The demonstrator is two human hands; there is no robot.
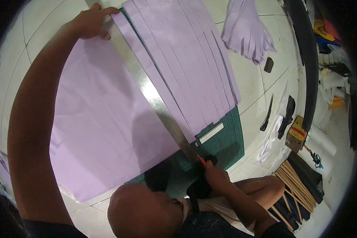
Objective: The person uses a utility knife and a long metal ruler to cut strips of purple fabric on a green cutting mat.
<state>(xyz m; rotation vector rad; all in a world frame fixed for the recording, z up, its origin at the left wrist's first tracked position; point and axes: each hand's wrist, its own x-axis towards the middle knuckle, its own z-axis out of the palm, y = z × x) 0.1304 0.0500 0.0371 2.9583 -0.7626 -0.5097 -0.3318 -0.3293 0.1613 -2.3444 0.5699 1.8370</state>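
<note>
Down on the tiled floor (250,75), a person sits over a lilac sheet (103,119) spread across a green cutting mat (230,139). The left hand (92,22) is pressed flat, fingers spread, on the far end of a long steel ruler (154,99) that runs diagonally across the sheet; it pins the ruler rather than wrapping it. The right hand (215,174), close to the body at the ruler's near end, has its grip closed on a small red-tipped knife (202,160), the blade at the ruler's edge where the sheet ends. I would judge the main risk to be the ruler swinging: it is held at one end only, so sideways pressure from the blade could push the near end off line and spoil the strip, or let the knife ride up over the edge. To the right of the ruler lie cut strips (190,67), roughly eight, though overlaps make the count unsure. I count one ruler, one mat, one uncut sheet, one knife, and one heap of lilac offcuts (248,31) further away on the floor.
</note>
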